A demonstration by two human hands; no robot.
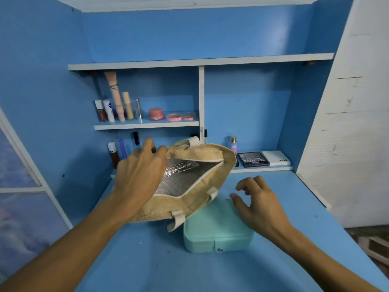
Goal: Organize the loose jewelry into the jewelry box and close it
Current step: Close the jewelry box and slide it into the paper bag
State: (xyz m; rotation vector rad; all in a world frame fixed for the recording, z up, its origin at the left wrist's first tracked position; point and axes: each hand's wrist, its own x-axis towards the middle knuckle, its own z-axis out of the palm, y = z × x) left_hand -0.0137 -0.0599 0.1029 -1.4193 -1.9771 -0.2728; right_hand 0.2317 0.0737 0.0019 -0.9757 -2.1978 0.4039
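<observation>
Left hand [141,165] pinches bag [210,152] rim, thumb and fingers curled over tan edge. Bag lifted, mouth tilted open, foil lining showing, lower edge overlapping far-left corner of box [216,228].
Right hand [261,201] hovers over right edge of box, fingers loosely curled, holding nothing.
Box on desk [147,260], lid down, snap tab at front.
No jewelry visible; possibly inside bag.

Risks:
- bag tips further, contents spill past box onto desk
- strap [175,221] dangling at box's left corner snags lid
- box unopened, nowhere to drop pieces

Readable:
- "MATTE" on palette [253,159] behind box, to right
- stick [108,110] on shelf above-left of box, likely Nivea, blurry
</observation>
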